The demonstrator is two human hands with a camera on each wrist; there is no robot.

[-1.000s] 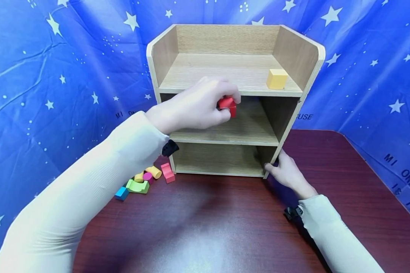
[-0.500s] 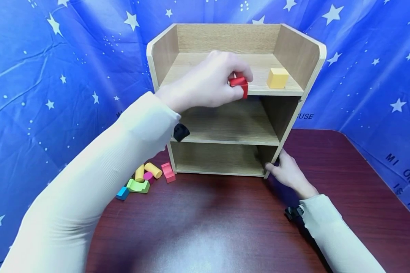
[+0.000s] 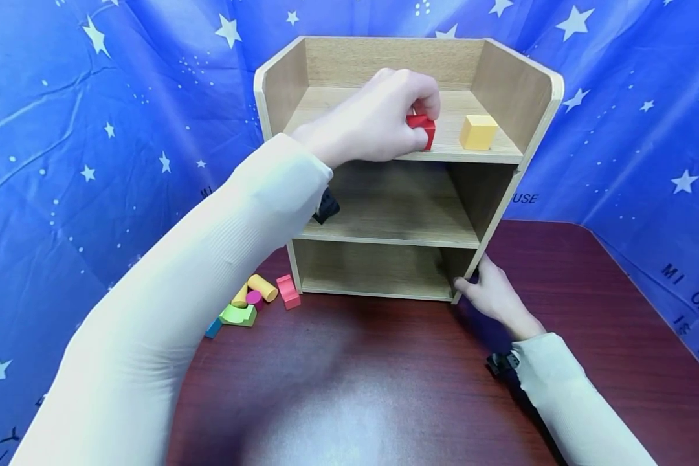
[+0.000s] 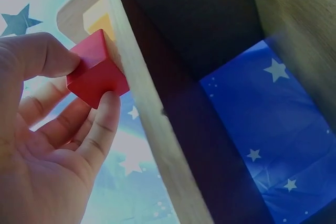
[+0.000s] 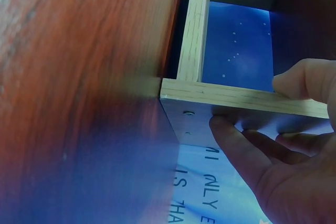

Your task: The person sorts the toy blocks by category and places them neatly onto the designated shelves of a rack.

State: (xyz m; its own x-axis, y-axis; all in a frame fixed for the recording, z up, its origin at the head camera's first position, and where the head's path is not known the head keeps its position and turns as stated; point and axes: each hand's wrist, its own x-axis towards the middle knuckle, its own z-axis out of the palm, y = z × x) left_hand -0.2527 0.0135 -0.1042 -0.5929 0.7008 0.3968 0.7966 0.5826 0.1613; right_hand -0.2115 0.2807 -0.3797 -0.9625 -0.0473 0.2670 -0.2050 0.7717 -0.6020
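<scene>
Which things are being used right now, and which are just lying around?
In use, it seems:
red block, in the left hand
shelf, held by the right hand
yellow cube, on top

Lying about:
pink block
green block
blue block
purple block
yellow cylinders

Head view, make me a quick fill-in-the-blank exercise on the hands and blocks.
The held block in the left hand is colored ____.
Of the three levels of the shelf unit, the yellow cube stands on the ____ one.
As this view shows, the right hand grips the shelf unit on its ____ side.
Missing words: red; top; right.
</scene>
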